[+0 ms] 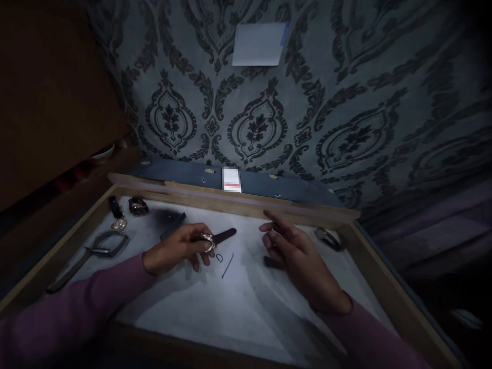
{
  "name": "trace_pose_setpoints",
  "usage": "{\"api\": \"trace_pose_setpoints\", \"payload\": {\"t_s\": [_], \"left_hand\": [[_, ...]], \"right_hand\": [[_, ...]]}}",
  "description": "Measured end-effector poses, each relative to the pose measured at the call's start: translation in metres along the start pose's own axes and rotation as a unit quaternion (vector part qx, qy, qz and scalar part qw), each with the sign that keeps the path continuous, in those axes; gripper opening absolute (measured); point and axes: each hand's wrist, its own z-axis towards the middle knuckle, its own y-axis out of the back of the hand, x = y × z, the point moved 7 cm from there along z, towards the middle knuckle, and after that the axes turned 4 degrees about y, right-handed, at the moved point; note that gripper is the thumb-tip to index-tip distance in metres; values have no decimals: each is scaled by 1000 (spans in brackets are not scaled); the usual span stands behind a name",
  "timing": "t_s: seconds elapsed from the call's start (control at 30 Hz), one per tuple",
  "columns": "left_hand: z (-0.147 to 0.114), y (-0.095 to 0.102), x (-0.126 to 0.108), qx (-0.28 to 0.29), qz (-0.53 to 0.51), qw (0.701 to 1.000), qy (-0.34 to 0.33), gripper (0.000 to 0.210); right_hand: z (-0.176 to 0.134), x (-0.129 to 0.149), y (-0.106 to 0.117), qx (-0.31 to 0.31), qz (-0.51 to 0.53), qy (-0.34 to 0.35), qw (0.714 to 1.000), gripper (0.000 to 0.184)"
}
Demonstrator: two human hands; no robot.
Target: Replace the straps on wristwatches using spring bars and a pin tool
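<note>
My left hand (180, 247) is closed around a wristwatch (207, 243), its shiny case between thumb and fingers and a dark strap half (226, 236) pointing right. My right hand (290, 251) is raised over the white surface, index finger extended, thumb pressed toward the other fingers; anything between them is too small to make out. Beneath it a dark strap piece (271, 262) lies partly hidden. Between the hands, a small buckle-like ring (219, 258) and a thin dark rod (227, 266) rest on the white sheet (184, 312).
A wooden rim (246, 203) encloses the white surface. At left lie a gold-toned watch (119, 223), a dark bracelet-like watch (138, 206) and a grey-strapped watch (109, 249). Another watch (328, 239) sits at right. Behind the rim stands a small white box (231, 179) by the patterned wall.
</note>
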Motion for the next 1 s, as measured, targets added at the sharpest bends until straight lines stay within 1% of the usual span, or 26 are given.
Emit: {"api": "trace_pose_setpoints", "payload": {"t_s": [0.07, 0.1, 0.13, 0.17, 0.27, 0.33, 0.4, 0.53, 0.6, 0.67, 0.77, 0.87, 1.0], "left_hand": [[0, 1, -2, -6, 6, 1000, -4, 33], [-1, 0, -3, -6, 9, 1000, -4, 32], [-1, 0, -4, -6, 11, 1000, -5, 32], [-2, -1, -5, -5, 13, 1000, -7, 31], [-4, -3, -9, 6, 20, 1000, -18, 28], [-6, -7, -12, 31, 24, 999, -23, 26], [-9, -12, -14, 63, 26, 997, -21, 24], [-15, -22, -14, 119, 37, 992, 6, 24], [-17, -27, -13, 143, 50, 988, 19, 25], [-18, -30, -11, 159, 69, 985, 28, 27], [-18, -30, -7, 159, 99, 982, 37, 29], [-17, -28, -4, 150, 116, 981, 45, 31], [-16, -27, -2, 140, 103, 983, 55, 30]], "right_hand": [[-2, 1, -6, 36, -20, 13, 999, 76], [-4, 0, -10, 55, -26, 16, 998, 80], [-5, -1, -14, 72, -33, 15, 997, 79], [-7, -3, -18, 89, -38, 14, 995, 72], [-12, -8, -30, 147, -50, 1, 988, 41], [-17, -11, -37, 178, -62, -7, 982, 33], [-21, -10, -38, 184, -82, 10, 979, 32], [-28, -3, -36, 160, -126, 86, 975, 29], [-32, -5, -39, 175, -135, 87, 971, 30], [-36, -11, -45, 210, -130, 68, 967, 31], [-40, -20, -51, 244, -122, 36, 961, 33], [-40, -24, -50, 244, -124, 22, 962, 37], [-39, -23, -49, 243, -157, 27, 957, 41]]}}
